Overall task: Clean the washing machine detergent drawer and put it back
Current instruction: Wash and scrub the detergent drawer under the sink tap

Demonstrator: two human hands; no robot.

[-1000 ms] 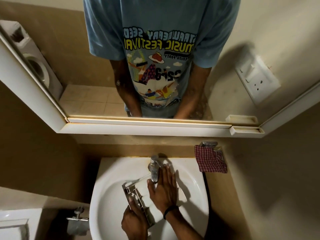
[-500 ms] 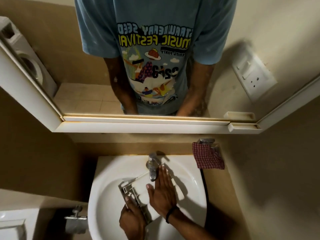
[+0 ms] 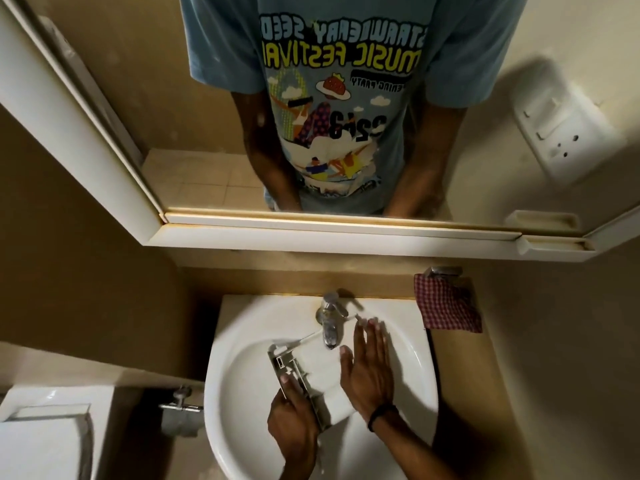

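The white detergent drawer (image 3: 313, 370) lies tilted in the white sink basin (image 3: 242, 382), right under the chrome tap (image 3: 329, 318). My left hand (image 3: 292, 415) grips the drawer's grey front panel at its near left edge. My right hand (image 3: 369, 367) lies flat on the drawer's right side with straight fingers pointing toward the wall; a dark band circles its wrist. The hands hide part of the drawer.
A red checked cloth (image 3: 446, 306) hangs on a holder right of the sink. A mirror with a white frame (image 3: 311, 240) sits above and reflects a person in a blue T-shirt. A toilet cistern (image 3: 45, 431) and a wall valve (image 3: 181, 405) are at the lower left.
My right hand has slid along the drawer toward the wall and a little to the right. The left hand keeps its grip on the front panel. The camera view shifted slightly.
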